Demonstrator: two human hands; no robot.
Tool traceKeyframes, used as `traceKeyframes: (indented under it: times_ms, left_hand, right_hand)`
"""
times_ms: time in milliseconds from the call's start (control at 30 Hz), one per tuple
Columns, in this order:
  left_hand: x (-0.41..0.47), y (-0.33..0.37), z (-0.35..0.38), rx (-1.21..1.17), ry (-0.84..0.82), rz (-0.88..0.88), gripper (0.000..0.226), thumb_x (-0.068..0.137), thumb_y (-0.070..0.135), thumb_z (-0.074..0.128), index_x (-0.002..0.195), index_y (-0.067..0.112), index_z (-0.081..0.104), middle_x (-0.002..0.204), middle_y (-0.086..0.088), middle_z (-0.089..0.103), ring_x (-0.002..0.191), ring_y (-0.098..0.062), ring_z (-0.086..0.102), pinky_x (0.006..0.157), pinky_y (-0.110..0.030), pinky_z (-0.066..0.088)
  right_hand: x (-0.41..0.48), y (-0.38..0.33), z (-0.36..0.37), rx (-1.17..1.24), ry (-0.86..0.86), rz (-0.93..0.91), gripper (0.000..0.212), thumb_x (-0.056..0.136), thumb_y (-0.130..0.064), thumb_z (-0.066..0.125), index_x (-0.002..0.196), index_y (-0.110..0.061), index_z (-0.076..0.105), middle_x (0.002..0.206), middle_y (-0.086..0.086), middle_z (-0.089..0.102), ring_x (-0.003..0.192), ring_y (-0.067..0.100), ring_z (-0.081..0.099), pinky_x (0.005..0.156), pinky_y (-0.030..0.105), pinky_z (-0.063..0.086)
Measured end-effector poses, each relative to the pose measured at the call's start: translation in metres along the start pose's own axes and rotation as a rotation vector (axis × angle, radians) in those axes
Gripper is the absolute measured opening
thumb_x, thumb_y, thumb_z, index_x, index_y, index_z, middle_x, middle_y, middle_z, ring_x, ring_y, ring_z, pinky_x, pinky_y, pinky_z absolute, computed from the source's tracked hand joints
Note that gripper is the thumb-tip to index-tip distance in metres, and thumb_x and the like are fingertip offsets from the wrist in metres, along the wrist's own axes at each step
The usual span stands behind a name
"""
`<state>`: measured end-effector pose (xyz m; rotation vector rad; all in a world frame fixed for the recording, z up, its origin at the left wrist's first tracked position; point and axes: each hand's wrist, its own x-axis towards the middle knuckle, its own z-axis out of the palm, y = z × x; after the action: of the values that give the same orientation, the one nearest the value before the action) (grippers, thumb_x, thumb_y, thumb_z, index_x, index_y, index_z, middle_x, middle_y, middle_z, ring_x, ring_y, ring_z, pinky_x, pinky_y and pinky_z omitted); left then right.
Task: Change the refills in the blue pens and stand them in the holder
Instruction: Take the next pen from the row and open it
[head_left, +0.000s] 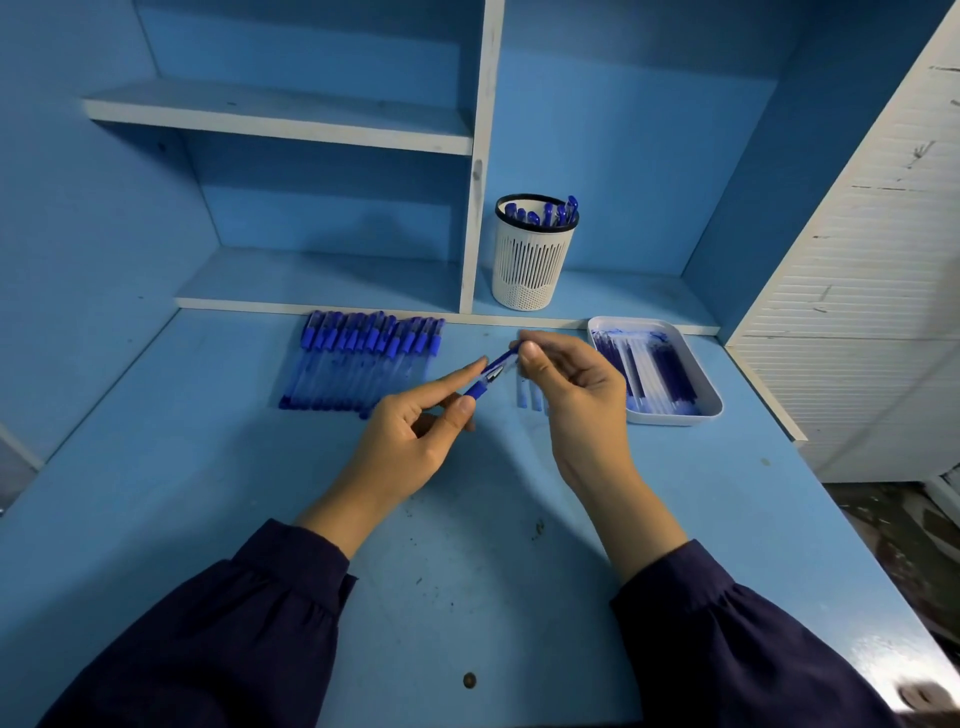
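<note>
Currently the blue pen (492, 372) is held clear above the bench (467, 545), tilted, its near end low and to the left, its far end higher and to the right. The left hand (415, 436) grips the blue grip section at the near end, thumb below and forefinger laid along the barrel. The right hand (576, 395) pinches the far end between thumb and forefinger; its other fingers (597, 382) hang loosely curled and hold nothing.

Judged step: one pen is mid-change, both hands working its two ends. Whether the parts are being separated or rejoined cannot be told.

Next move calls for:
- a steady hold on the grip section
- a straight pull or push along the pen axis, so the thin refill does not bend

Surroundings:
- a few loose refills (527, 397) lie on the bench just behind the right hand
- the white tray (712, 410) of refills (654, 371) sits near, to the right
- the row of blue pens (363, 358) lies to the left
- the pen holder (532, 265), already containing pens, stands behind on the low shelf (634, 301)
</note>
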<state>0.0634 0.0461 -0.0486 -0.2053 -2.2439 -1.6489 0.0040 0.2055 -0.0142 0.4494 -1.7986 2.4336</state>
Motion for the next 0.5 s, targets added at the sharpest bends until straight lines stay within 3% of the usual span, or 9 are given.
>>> traceKeyframes:
  times_ms: [67,133,233,333,400,500]
  left_hand:
    - [-0.001,0.002,0.001,-0.007,0.052,-0.025,0.029,0.097,0.025,0.061,0.12,0.042,0.062,0.084,0.008,0.071,0.06,-0.03,0.049,0.058,-0.032,0.045]
    - [-0.001,0.002,0.002,-0.013,0.124,-0.017,0.025,0.096,0.023,0.063,0.113,0.041,0.065,0.086,0.008,0.073,0.056,-0.019,0.046,0.055,-0.022,0.043]
    - [0.0,-0.004,-0.001,0.075,0.219,0.021,0.023,0.091,0.034,0.064,0.111,0.044,0.066,0.09,0.008,0.074,0.064,-0.019,0.056,0.057,-0.023,0.046]
    - [0.002,-0.01,-0.007,0.285,0.304,0.123,0.027,0.09,0.034,0.064,0.117,0.038,0.068,0.102,0.011,0.072,0.073,-0.01,0.061,0.062,-0.028,0.052]
    - [0.004,-0.009,-0.011,0.436,0.407,0.185,0.026,0.09,0.028,0.069,0.116,0.031,0.071,0.107,0.012,0.068,0.081,-0.005,0.061,0.063,-0.022,0.05]
    - [0.004,-0.009,-0.015,0.429,0.459,0.167,0.025,0.088,0.021,0.074,0.113,0.025,0.074,0.107,0.011,0.067,0.088,-0.003,0.061,0.066,-0.024,0.052]
  right_hand:
    - [0.004,-0.002,-0.004,0.056,0.046,0.011,0.011,0.088,-0.002,0.064,0.096,-0.006,0.07,0.083,-0.001,0.073,0.079,0.012,0.064,0.077,0.02,0.051]
    - [0.006,-0.004,-0.01,0.039,0.084,0.052,0.011,0.088,-0.003,0.065,0.097,-0.007,0.071,0.082,-0.002,0.073,0.076,0.01,0.065,0.078,0.019,0.052]
    - [0.006,-0.002,-0.016,-0.108,0.054,0.145,0.013,0.088,-0.003,0.066,0.099,-0.008,0.071,0.082,0.003,0.072,0.076,0.011,0.065,0.072,0.017,0.052]
    - [0.002,0.006,-0.015,-0.415,-0.094,0.15,0.01,0.085,-0.006,0.07,0.093,-0.013,0.073,0.078,0.001,0.071,0.071,0.008,0.064,0.067,0.018,0.051]
    - [-0.002,0.013,-0.013,-0.638,-0.213,0.113,0.006,0.083,-0.014,0.074,0.088,-0.017,0.073,0.071,-0.009,0.067,0.063,-0.002,0.059,0.064,0.013,0.046]
    - [-0.007,0.02,-0.009,-0.934,-0.349,0.002,0.009,0.081,-0.016,0.076,0.089,-0.015,0.074,0.078,-0.004,0.063,0.064,0.001,0.053,0.064,0.006,0.039]
